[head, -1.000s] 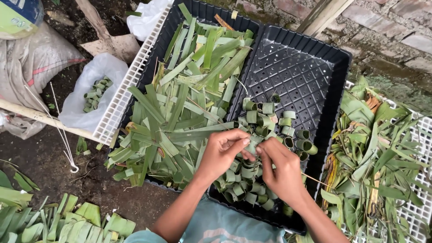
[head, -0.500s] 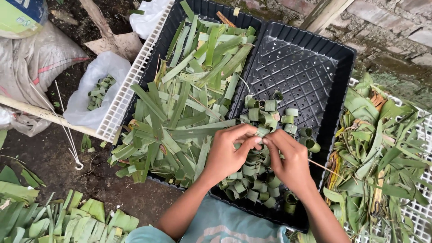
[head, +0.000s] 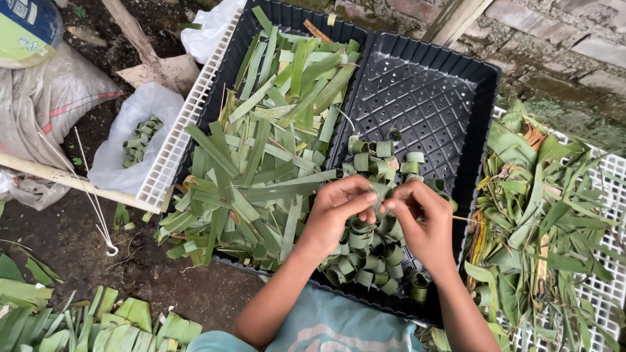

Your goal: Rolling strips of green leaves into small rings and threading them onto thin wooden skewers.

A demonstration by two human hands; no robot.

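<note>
My left hand (head: 339,210) and my right hand (head: 422,220) meet over the right black tray (head: 456,98), fingertips pinched together on a small green leaf strip (head: 379,193) that is bent into a loop. A thin stick (head: 467,220) pokes out from my right hand. Under my hands lies a heap of rolled leaf rings (head: 370,248). The left black tray (head: 261,19) holds a pile of flat cut leaf strips (head: 267,156).
A white lattice crate (head: 176,140) sits left of the trays, beside a white plastic bag of leaf rings (head: 134,140). Leaf scraps (head: 548,208) cover a white crate at right. More leaves (head: 78,319) lie on the soil at bottom left. Sacks (head: 45,98) at far left.
Both hands stayed together over the rings, fingers working the leaf strip. The view shifted slightly.
</note>
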